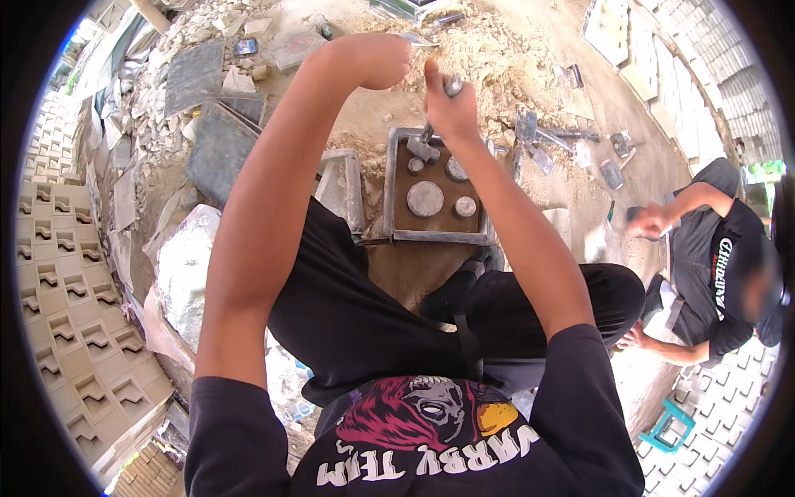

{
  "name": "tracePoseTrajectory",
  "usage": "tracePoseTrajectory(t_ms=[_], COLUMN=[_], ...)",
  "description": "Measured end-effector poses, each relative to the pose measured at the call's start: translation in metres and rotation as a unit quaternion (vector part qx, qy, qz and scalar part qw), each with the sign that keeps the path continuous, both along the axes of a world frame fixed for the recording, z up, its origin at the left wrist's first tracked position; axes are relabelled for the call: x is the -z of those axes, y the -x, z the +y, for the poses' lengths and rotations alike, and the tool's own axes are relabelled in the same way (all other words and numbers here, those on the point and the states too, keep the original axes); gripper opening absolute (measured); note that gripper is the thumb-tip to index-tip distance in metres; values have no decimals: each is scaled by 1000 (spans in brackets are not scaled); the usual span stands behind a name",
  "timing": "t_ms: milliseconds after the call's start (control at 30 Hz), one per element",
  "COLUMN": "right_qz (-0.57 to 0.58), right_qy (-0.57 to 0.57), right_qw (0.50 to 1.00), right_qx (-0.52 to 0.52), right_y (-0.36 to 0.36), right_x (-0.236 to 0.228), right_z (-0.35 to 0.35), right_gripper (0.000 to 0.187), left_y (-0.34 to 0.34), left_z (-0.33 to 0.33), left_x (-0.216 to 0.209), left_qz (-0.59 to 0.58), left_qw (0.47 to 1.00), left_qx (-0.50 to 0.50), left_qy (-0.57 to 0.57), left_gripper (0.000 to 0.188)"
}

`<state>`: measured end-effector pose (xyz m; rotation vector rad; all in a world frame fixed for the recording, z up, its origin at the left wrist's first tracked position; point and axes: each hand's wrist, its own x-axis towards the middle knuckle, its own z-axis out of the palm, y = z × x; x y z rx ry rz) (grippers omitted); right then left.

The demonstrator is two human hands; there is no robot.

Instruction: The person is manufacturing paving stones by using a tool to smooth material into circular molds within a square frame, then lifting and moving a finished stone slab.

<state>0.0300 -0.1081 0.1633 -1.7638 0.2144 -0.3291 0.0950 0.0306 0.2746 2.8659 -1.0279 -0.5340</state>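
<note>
My right hand (pixel 454 109) is wrapped round the handle of a hammer (pixel 423 150), whose grey head hangs down over a square mould frame (pixel 439 236). Inside the frame, a brown surface carries a large round grey disc (pixel 426 199), a smaller disc (pixel 465 206) and a few more, partly hidden by the hammer and my arm. My left hand (pixel 386 63) is curled closed beyond the frame's far side. Its fingers are turned away, and what they hold, if anything, is hidden. A flat metal blade (pixel 421 40) shows just past it.
Sandy rubble (pixel 497 74) spreads beyond the frame. An empty-looking grey mould (pixel 338 186) and dark slabs (pixel 217 153) lie to the left. Tools (pixel 542 137) are scattered at right. Another person (pixel 704 265) sits at the right, near a teal stool (pixel 667 427).
</note>
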Motion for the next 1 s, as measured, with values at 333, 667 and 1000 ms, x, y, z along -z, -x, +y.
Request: tracePoseTrajectory(t_ms=[333, 667, 1000], right_qz=[121, 144, 61], right_qy=[-148, -8, -73], right_qw=[928, 965, 991], right_qx=[-321, -219, -91], right_y=[-37, -34, -14], right_x=[-5, -16, -13], right_z=[-16, -42, -82], right_gripper=[40, 34, 28], left_y=[-14, -5, -3], left_z=[23, 9, -16], left_x=[2, 4, 25], left_qz=[-18, 11, 41], left_qw=[999, 1000, 997], left_qx=[-17, -15, 57], left_qy=[21, -20, -21], left_gripper=[30, 31, 31])
